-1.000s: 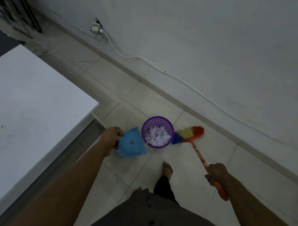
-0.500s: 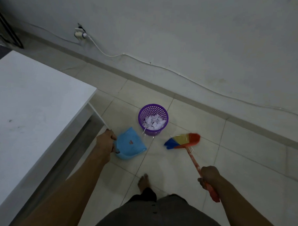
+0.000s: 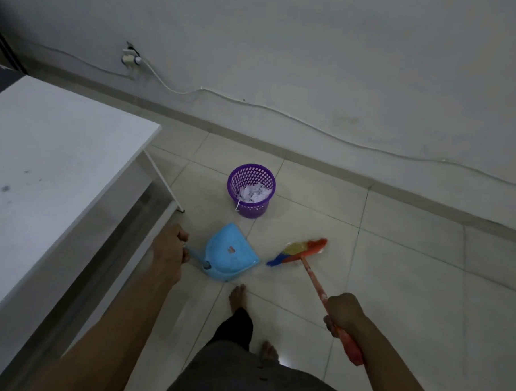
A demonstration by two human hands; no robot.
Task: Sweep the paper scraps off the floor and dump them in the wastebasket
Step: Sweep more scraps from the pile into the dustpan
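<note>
Table: a white table (image 3: 60, 157) fills the left side, its thin leg reaching the floor near the wall.
Plug: a white plug (image 3: 129, 60) sits low on the wall, behind the table.
Left hand: the left hand (image 3: 170, 247) is curled round the dustpan's handle, just beside the table edge.
Dustpan: the blue dustpan (image 3: 230, 253) is tilted, its wide mouth facing right toward the broom; whether it touches the tiles cannot be told.
Wastebasket: the purple mesh wastebasket (image 3: 250, 208) stands upright on the floor beyond the dustpan, near the wall.
Paper scraps: white paper scraps (image 3: 254, 193) lie inside the wastebasket.
Broom: the broom (image 3: 304, 252) has blue, yellow and orange bristles low over the tiles, just right of the dustpan.
Right hand: the right hand (image 3: 342, 312) grips the broom's red handle near its end.
Cord: a white cord (image 3: 313, 125) runs along the wall to the right.
</note>
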